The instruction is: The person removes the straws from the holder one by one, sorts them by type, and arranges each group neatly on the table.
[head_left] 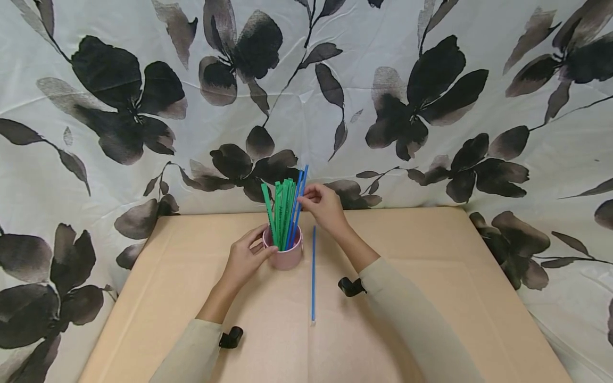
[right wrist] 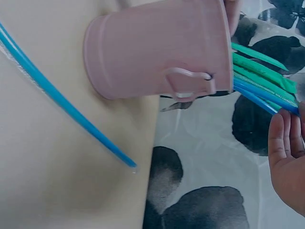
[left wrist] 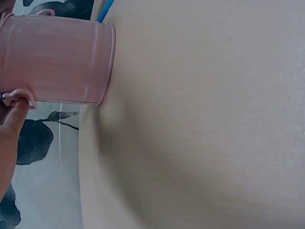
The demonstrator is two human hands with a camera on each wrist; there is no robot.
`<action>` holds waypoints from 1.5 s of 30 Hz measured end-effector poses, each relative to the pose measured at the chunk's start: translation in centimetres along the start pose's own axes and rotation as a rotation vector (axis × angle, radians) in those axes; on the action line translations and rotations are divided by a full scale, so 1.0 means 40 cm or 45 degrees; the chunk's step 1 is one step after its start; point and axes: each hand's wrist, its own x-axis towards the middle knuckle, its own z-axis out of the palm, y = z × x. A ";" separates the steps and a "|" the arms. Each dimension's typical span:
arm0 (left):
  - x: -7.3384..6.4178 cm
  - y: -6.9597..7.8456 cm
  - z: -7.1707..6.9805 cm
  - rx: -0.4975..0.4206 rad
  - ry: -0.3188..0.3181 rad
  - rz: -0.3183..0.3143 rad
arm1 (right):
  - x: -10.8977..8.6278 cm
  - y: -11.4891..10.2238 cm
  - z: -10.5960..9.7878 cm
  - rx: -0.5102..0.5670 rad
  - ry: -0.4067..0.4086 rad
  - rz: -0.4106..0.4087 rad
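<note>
A small pink metal bucket (head_left: 287, 260) with side handles stands upright near the table's far edge. It holds several slim green packets (head_left: 283, 205) and two blue straws (head_left: 293, 213), all reaching well above the rim. My left hand (head_left: 243, 258) grips the bucket's left side, its thumb across the front; in the left wrist view a finger touches the handle (left wrist: 21, 95). With thumb and fingertips, my right hand (head_left: 324, 208) pinches the right-hand blue straw near its upper part. Another blue straw (head_left: 313, 276), in a clear wrapper, lies on the table right of the bucket.
The table is covered with tan paper (head_left: 431, 308) that has fold creases. Behind and beside it hangs white cloth (head_left: 306, 133) with dark flowers. A black wrist-camera piece (head_left: 351, 286) sticks out by the right sleeve, another (head_left: 232, 337) by the left.
</note>
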 end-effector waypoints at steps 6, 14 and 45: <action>-0.003 -0.002 -0.002 0.027 -0.010 -0.011 | 0.002 -0.040 -0.027 0.013 0.030 -0.055; -0.009 -0.004 -0.007 0.014 -0.025 -0.009 | -0.009 -0.107 -0.068 0.116 0.038 -0.126; -0.002 -0.011 -0.019 -0.020 -0.042 -0.014 | -0.029 -0.112 -0.198 0.242 0.062 0.047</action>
